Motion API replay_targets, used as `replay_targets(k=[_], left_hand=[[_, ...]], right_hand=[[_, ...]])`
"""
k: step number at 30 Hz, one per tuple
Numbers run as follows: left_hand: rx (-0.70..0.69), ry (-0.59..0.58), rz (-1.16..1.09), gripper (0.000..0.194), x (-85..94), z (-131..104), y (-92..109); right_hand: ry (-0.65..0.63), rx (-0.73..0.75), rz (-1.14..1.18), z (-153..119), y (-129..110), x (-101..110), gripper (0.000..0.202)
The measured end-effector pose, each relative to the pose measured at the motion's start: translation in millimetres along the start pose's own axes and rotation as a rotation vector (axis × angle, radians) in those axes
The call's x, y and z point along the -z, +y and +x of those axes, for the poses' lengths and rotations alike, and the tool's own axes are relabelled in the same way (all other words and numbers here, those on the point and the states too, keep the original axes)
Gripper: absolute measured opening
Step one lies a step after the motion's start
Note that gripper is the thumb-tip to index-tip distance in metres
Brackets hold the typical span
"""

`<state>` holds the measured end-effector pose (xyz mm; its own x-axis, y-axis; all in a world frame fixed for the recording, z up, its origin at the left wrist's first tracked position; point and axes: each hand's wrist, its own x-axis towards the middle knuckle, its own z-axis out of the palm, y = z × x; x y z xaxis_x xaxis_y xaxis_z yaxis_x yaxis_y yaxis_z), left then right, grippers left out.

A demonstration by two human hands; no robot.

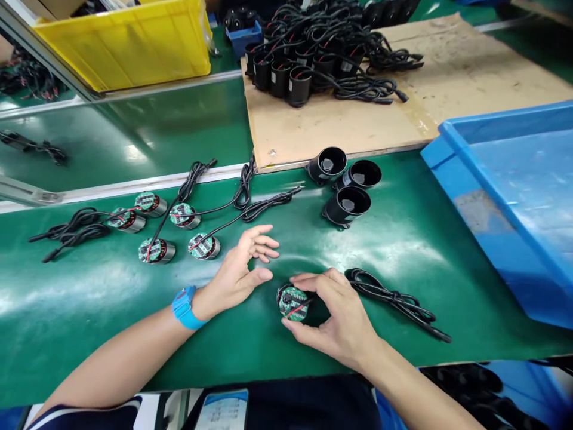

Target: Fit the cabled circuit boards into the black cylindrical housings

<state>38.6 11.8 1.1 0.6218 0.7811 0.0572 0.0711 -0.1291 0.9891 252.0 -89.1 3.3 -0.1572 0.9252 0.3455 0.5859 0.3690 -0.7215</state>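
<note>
My right hand [335,316] grips a small motor with a green circuit board [293,303] on top, thumb and fingers around its sides. Its bundled black cable [394,298] lies to the right on the green table. My left hand [244,269], with a blue wristband [187,307], hovers to the left of that motor, fingers spread and holding nothing. Further left stand several more motors with circuit boards, one of them a motor [203,245] close to my left hand. Three black cylindrical housings [348,206] stand beyond my right hand, their open ends up.
A blue bin [501,239] takes up the right side. Several black housings with cables [299,86] crowd a cardboard sheet [286,137] at the back. A yellow crate [134,48] stands at the back left. Coiled cables [80,227] lie at left on the green table [80,322].
</note>
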Motion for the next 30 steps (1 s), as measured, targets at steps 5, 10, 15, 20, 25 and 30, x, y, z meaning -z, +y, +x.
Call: replay_targets(k=[5,10,15,20,25,30], left_hand=[[-0.082,-0.157,0.255,0.081,0.7,-1,6],[-0.336,-0.274,0.501,0.052,-1.1,-8,4],[-0.422,-0.349,0.639,0.048,1.0,-6,6],[-0.445,-0.330,0.590,0.049,0.3,-6,13],[-0.209,-0.036,0.381,0.054,-15.3,13,25],[-0.137,0.119,0.499,0.093,-56.8,85,21]], right_hand=[[0.013,-0.017,-0.023,0,1,1,0.035],[0.012,-0.017,-0.008,3,2,1,0.037],[-0.002,-0.022,-0.009,5,3,2,0.038],[0.003,-0.004,-0.031,5,1,1,0.040],[0.119,0.023,-0.045,2,-4,14,0.033],[0.308,-0.023,-0.106,-6,5,60,0.037]])
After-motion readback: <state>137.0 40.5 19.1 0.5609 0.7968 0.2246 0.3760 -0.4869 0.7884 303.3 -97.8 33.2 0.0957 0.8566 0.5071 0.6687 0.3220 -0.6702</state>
